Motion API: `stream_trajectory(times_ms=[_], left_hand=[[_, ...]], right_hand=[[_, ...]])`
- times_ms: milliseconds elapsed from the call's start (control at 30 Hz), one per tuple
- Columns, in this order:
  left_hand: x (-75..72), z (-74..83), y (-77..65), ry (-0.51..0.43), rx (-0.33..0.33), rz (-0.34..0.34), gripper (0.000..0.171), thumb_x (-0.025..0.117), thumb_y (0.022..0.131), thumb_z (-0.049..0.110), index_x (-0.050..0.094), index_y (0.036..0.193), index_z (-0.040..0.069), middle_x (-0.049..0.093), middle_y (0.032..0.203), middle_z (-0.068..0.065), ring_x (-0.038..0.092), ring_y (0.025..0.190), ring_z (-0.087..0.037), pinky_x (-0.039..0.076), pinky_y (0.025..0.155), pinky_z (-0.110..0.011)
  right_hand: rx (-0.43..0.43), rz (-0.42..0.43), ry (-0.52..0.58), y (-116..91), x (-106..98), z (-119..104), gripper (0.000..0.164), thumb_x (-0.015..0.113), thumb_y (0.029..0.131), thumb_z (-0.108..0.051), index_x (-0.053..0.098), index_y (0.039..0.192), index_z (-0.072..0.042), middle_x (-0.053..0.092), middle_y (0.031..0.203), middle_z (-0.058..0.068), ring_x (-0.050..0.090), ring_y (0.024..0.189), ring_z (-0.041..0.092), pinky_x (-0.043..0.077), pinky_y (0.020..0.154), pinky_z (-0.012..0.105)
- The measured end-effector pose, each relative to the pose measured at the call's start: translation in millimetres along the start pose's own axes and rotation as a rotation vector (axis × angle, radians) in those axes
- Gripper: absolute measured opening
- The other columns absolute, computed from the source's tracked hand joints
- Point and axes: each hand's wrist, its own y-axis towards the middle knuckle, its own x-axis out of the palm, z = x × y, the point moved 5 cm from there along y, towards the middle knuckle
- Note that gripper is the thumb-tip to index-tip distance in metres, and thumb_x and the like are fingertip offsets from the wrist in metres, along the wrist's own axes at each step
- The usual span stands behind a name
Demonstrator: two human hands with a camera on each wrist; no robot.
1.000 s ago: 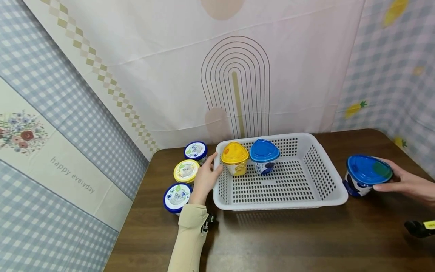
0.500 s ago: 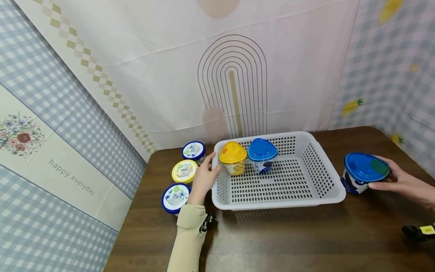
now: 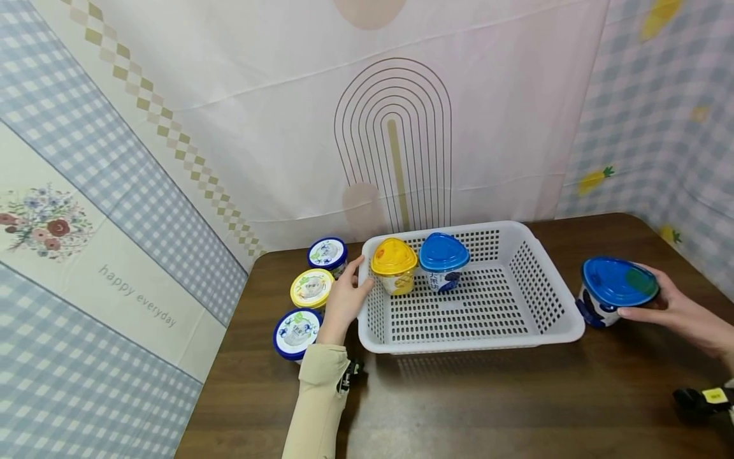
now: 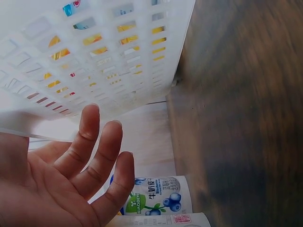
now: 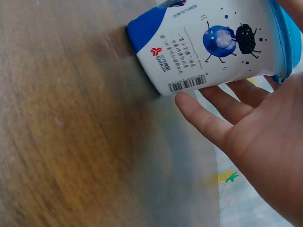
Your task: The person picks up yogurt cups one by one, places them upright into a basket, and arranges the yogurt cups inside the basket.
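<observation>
At the right of the table (image 3: 470,408), the right hand (image 3: 668,305) grips a blue-lidded cup (image 3: 612,284) between thumb and fingers, near a white basket (image 3: 476,346). The left hand (image 3: 342,301), fingers loosely spread, rests at its left rim. Inside stand a yellow-lidded cup (image 3: 394,261) and a blue-topped cup (image 3: 444,258); outside, three round tubs (image 3: 296,333).

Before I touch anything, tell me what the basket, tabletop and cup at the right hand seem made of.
Basket: white, low-sheen, probably plastic; regular slots in one smooth wall suggest moulding.
Tabletop: brown wood or laminate, with streaky grain and a soft sheen.
Cup: blue lid likely glossy plastic, from its highlights; smooth printed body, either plastic or coated paper.
</observation>
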Motion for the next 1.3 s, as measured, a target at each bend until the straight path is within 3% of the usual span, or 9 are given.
stream_trajectory(times_ms=[333, 400, 533, 633, 800, 900, 1000, 1233, 1300], left_hand=[[0.7, -1.1, -0.4, -0.029, -0.003, -0.009, 0.059, 0.060, 0.098, 0.033, 0.041, 0.154, 0.033, 0.069, 0.102, -0.010, 0.069, 0.074, -0.020, 0.059, 0.064, -0.037], [1.2, -1.5, -0.2, -0.042, -0.001, -0.012, 0.059, 0.060, 0.098, 0.033, 0.041, 0.154, 0.033, 0.070, 0.102, -0.010, 0.069, 0.074, -0.020, 0.059, 0.064, -0.037], [1.1, -1.6, 0.2, -0.063, 0.004, -0.015, 0.059, 0.060, 0.098, 0.033, 0.041, 0.154, 0.034, 0.070, 0.104, -0.011, 0.070, 0.075, -0.020, 0.059, 0.064, -0.037], [0.9, -1.6, 0.5, -0.070, 0.005, -0.016, 0.059, 0.060, 0.098, 0.033, 0.040, 0.154, 0.034, 0.070, 0.106, -0.012, 0.070, 0.075, -0.020, 0.059, 0.064, -0.038], [1.8, -2.9, 0.1, -0.074, -0.010, -0.018, 0.059, 0.060, 0.098, 0.033, 0.041, 0.154, 0.035, 0.070, 0.108, -0.012, 0.070, 0.076, -0.021, 0.059, 0.065, -0.038], [2.4, -3.6, 0.2, -0.078, -0.017, -0.020, 0.059, 0.061, 0.098, 0.033, 0.041, 0.154, 0.036, 0.070, 0.109, -0.012, 0.070, 0.077, -0.021, 0.059, 0.066, -0.038], [2.4, -3.8, 0.4, -0.080, -0.020, -0.021, 0.059, 0.061, 0.098, 0.033, 0.041, 0.153, 0.037, 0.070, 0.108, -0.011, 0.070, 0.078, -0.021, 0.059, 0.066, -0.038], [1.6, -3.9, -0.3, -0.083, -0.038, -0.022, 0.059, 0.061, 0.098, 0.034, 0.041, 0.153, 0.038, 0.069, 0.114, -0.013, 0.070, 0.082, -0.022, 0.060, 0.069, -0.040], [1.5, -3.8, -0.5, -0.089, -0.038, -0.022, 0.059, 0.061, 0.098, 0.034, 0.041, 0.153, 0.038, 0.069, 0.115, -0.013, 0.070, 0.082, -0.023, 0.060, 0.069, -0.040]], right_hand=[[-0.016, 0.038, 0.015, 0.8, 1.1, 2.9, 0.104, 0.060, 0.103, -0.023, -0.030, 0.152, -0.003, -0.017, 0.149, 0.048, 0.009, 0.126, 0.070, 0.013, 0.098, 0.082], [-0.018, 0.080, -0.035, 1.7, 0.0, 7.6, 0.103, 0.062, 0.102, -0.025, -0.025, 0.156, -0.012, -0.009, 0.151, 0.045, 0.018, 0.126, 0.064, 0.035, 0.101, 0.068], [-0.029, 0.113, -0.062, 2.9, -1.6, 12.6, 0.102, 0.063, 0.101, -0.027, -0.020, 0.159, -0.019, -0.004, 0.152, 0.044, 0.027, 0.125, 0.057, 0.048, 0.087, 0.053], [-0.038, 0.098, -0.023, 0.8, -0.5, 6.1, 0.102, 0.063, 0.101, -0.023, -0.020, 0.158, -0.009, -0.007, 0.151, 0.047, 0.024, 0.125, 0.063, 0.049, 0.088, 0.048], [-0.068, 0.138, -0.017, -5.1, 3.7, -1.3, 0.097, 0.063, 0.101, -0.020, -0.014, 0.160, -0.019, -0.002, 0.151, 0.046, 0.022, 0.119, 0.064, 0.038, 0.081, 0.016], [-0.076, 0.183, 0.004, -7.9, 5.9, -0.9, 0.095, 0.063, 0.101, -0.021, -0.010, 0.160, -0.033, -0.006, 0.154, 0.041, 0.019, 0.120, 0.063, 0.028, 0.111, 0.036], [-0.078, 0.214, 0.027, -9.2, 7.7, -1.7, 0.096, 0.064, 0.100, -0.022, -0.010, 0.160, -0.034, -0.011, 0.156, 0.039, 0.016, 0.124, 0.065, 0.014, 0.113, 0.066], [-0.072, 0.275, -0.017, -14.6, 14.8, -9.0, 0.102, 0.068, 0.097, -0.026, -0.012, 0.161, -0.027, -0.007, 0.157, 0.038, 0.014, 0.133, 0.061, 0.017, 0.119, 0.053], [-0.082, 0.275, -0.003, -15.0, 16.0, -13.0, 0.104, 0.069, 0.097, -0.025, -0.012, 0.161, -0.019, -0.010, 0.156, 0.041, 0.010, 0.133, 0.067, 0.007, 0.109, 0.074]])
